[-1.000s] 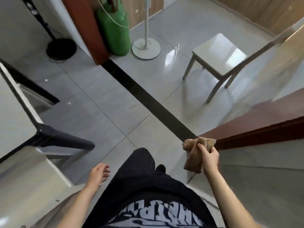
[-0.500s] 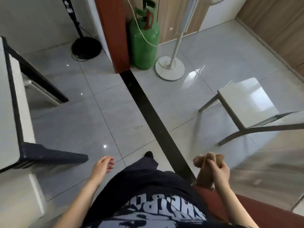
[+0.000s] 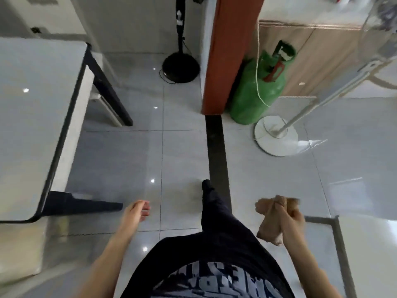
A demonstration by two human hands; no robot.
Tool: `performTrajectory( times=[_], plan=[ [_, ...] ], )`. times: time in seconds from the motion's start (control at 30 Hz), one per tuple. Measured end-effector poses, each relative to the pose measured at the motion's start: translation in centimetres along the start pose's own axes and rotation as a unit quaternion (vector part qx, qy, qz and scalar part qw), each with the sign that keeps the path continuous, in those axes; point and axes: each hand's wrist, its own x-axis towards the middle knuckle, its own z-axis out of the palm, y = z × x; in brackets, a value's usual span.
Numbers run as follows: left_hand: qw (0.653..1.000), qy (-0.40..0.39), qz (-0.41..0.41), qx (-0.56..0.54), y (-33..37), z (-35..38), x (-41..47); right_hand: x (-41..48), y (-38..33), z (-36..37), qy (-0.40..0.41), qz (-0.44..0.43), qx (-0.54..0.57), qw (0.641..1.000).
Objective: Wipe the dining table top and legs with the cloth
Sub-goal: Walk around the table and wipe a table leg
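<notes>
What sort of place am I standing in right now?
Probably a home dining area next to a kitchen: a pale glossy table with dark legs on the left, a green gas cylinder beside a red-brown post, and a white standing fan's base on the grey tiled floor.

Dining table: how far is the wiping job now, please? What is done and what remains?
Done: nothing that the picture can prove; the table top is glossy, but no wiping marks show. In hand: the right grip holds the bunched brown cloth in the air, apart from the table; the left grip is empty. Left: bring the cloth to the top, then the dark legs.
</notes>
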Motion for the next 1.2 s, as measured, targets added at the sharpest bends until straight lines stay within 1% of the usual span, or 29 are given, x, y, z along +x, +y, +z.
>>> performTrajectory(
  times=[0.1,0.17,0.27,0.37,0.43,0.6,0.67,0.77,0.87,0.97,1.07,1.13,1.2],
  plan=[
    [0.992,0.065,-0.048,-0.092,2.0,0.6,0.8,6.4,-7.6,5.9,-0.079,-0.054,-0.040,0.995],
    [0.984,0.101,-0.066,-0.129,3.1,1.3,0.4,9.1,-12.5,10.1,-0.144,-0.090,-0.094,0.981],
    [0.965,0.163,-0.093,-0.186,4.5,2.0,0.0,11.2,-18.9,16.7,-0.208,-0.130,-0.167,0.955],
    [0.945,0.209,-0.094,-0.234,5.2,1.8,-0.8,10.4,-23.6,23.1,-0.286,-0.193,-0.222,0.912],
    [0.930,0.247,-0.085,-0.258,5.4,1.5,-1.3,9.1,-25.7,27.1,-0.330,-0.219,-0.251,0.883],
    [0.898,0.312,-0.074,-0.302,5.4,-0.4,-1.0,3.2,-27.5,36.1,-0.415,-0.277,-0.310,0.809],
    [0.895,0.324,-0.067,-0.300,5.1,-1.7,-0.5,-0.1,-27.6,39.1,-0.462,-0.298,-0.308,0.776],
    [0.893,0.339,-0.065,-0.289,4.8,-4.5,0.4,-5.3,-27.4,43.5,-0.521,-0.305,-0.292,0.742],
    [0.887,0.365,-0.054,-0.277,5.2,-8.2,1.5,-9.1,-26.0,48.0,-0.562,-0.321,-0.283,0.708],
    [0.877,0.412,-0.038,-0.245,5.4,-12.2,2.6,-12.9,-25.0,51.6,-0.599,-0.343,-0.264,0.674],
    [0.868,0.461,-0.025,-0.181,5.4,-15.9,4.1,-17.0,-24.8,55.5,-0.632,-0.365,-0.246,0.638],
    [0.865,0.485,-0.011,-0.129,5.5,-18.5,5.7,-19.2,-24.7,58.5,-0.656,-0.393,-0.248,0.595],
    [0.862,0.503,-0.011,-0.064,5.4,-21.1,7.7,-21.3,-24.5,61.8,-0.668,-0.443,-0.257,0.539]
  ],
)
